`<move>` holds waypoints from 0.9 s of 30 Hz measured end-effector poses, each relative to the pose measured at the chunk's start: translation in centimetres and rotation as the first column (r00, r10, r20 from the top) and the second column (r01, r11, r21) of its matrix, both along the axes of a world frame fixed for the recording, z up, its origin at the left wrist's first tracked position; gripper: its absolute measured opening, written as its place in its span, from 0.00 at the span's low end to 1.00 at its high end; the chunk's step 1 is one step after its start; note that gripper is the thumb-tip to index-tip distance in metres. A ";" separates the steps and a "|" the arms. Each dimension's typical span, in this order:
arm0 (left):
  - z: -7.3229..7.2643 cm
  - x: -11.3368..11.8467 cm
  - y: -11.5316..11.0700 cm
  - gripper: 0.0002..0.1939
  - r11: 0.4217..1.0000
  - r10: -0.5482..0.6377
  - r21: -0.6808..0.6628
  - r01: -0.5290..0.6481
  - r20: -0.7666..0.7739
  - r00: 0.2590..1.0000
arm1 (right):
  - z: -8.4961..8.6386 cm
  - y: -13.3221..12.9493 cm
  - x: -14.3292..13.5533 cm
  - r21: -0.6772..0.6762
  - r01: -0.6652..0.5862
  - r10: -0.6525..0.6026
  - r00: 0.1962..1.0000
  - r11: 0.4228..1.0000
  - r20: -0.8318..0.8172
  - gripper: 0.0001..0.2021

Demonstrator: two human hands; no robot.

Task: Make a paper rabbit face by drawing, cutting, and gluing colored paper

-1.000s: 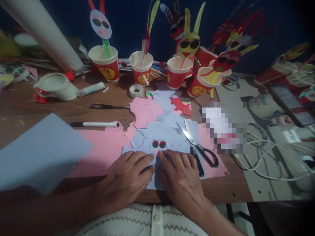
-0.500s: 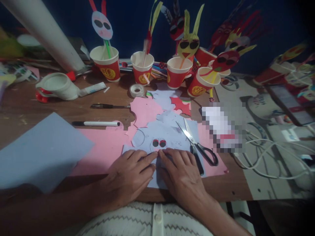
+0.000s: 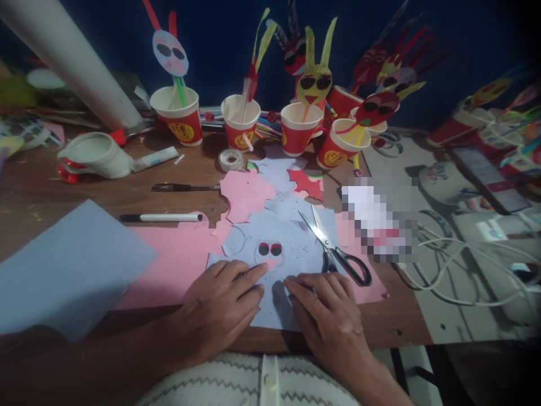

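Note:
A small round face (image 3: 269, 259) with two dark red-edged eyes and a pink patch lies on the light blue paper sheet (image 3: 279, 316). My left hand (image 3: 226, 301) rests at its lower left, fingers outstretched, the index fingertip pressing by the pink patch. To the right, my right hand (image 3: 327, 310) lies low over the same sheet with its fingers stretched forward, apart from the face; nothing shows in it. Black-handled scissors (image 3: 338, 251) lie just beyond it, blades parted, one handle partly hidden by the hand. Pink paper (image 3: 156, 265) extends beneath the blue sheet.
Red paper cups (image 3: 177, 118) with paper-face sticks stand along the back. A tape roll (image 3: 231, 160), a white marker (image 3: 169, 217), a black pen (image 3: 181, 187) and a mug (image 3: 95, 158) lie on the table. A phone (image 3: 376, 220) and white cables (image 3: 439, 282) are at right.
My right hand has drawn back from the face, down and to the right, uncovering more of it. My left index finger stays by the pink patch. The whole view has shifted slightly.

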State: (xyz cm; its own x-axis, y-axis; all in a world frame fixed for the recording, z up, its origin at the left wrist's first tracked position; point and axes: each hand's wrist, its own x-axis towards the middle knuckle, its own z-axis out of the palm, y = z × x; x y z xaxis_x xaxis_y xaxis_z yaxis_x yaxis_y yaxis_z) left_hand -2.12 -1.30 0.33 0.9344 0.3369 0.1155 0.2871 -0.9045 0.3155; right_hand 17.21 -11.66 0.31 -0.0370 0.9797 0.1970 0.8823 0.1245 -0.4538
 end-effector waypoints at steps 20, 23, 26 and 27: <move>-0.3 -0.1 0.0 0.10 0.999 0.004 -0.033 -0.006 -0.033 0.999 | 0.5 5.9 -0.9 -0.133 0.067 -0.031 0.966 0.989 0.255 0.07; -0.2 -0.1 0.1 0.10 0.999 0.015 -0.049 -0.015 -0.006 1.000 | 0.7 6.1 -0.9 -0.187 0.059 -0.011 0.968 0.981 0.251 0.05; -0.2 -0.1 0.1 0.09 0.997 0.036 -0.076 -0.035 0.013 0.999 | 0.8 6.3 -1.0 -0.215 0.043 0.009 0.972 0.976 0.236 0.04; -0.2 -0.1 0.1 0.09 0.995 0.050 -0.091 -0.048 0.020 0.999 | 0.7 6.3 -1.0 -0.216 0.038 0.013 0.973 0.976 0.232 0.04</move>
State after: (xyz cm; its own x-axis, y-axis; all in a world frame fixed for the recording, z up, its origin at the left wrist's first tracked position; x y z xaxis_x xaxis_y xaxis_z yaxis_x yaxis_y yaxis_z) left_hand -2.26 -1.20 0.09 0.9140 0.3924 0.1032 0.3224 -0.8567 0.4027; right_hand 16.23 -5.32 1.06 -0.0438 0.9985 -0.0336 0.9671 0.0340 -0.2523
